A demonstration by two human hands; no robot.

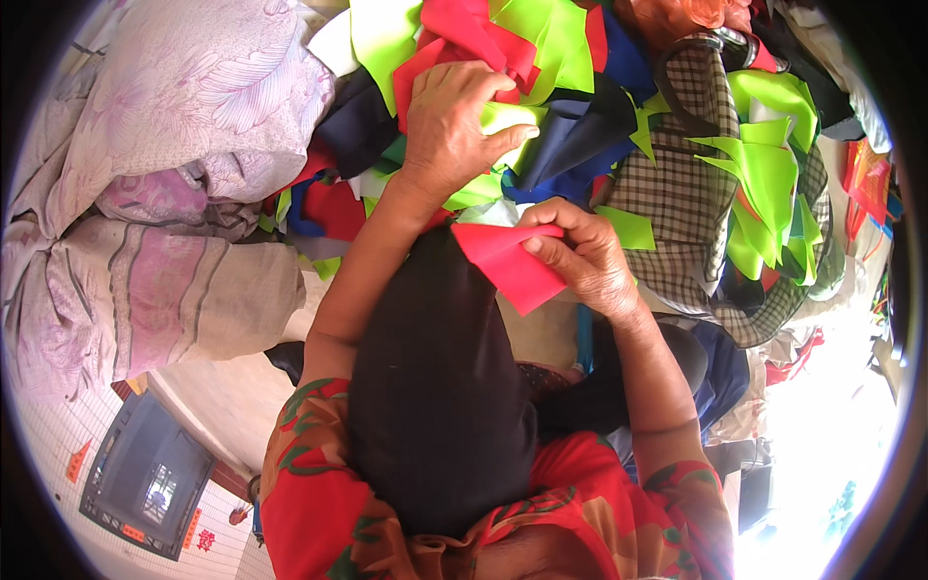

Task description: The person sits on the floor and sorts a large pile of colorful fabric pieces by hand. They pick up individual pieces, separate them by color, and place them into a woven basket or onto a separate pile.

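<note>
My left hand (pixel 452 126) reaches into a heap of fabric pieces (pixel 570 106) in red, neon yellow-green, dark blue and black. Its fingers curl over a red piece and its thumb closes under a yellow-green piece (pixel 508 117). My right hand (pixel 585 259) is lower and to the right, pinching a red fabric piece (pixel 507 269) by its upper edge between thumb and fingers. A large black cloth (pixel 440 396) lies draped over my lap, beside my left forearm and just under the red piece.
A brown checked bag (pixel 677 193) with neon yellow-green pieces on it sits to the right of the heap. Floral bedding bundles (pixel 193 87) and a striped pillow (pixel 145 300) are stacked at left. A dark flat screen (pixel 145 474) lies on the tiled floor at lower left.
</note>
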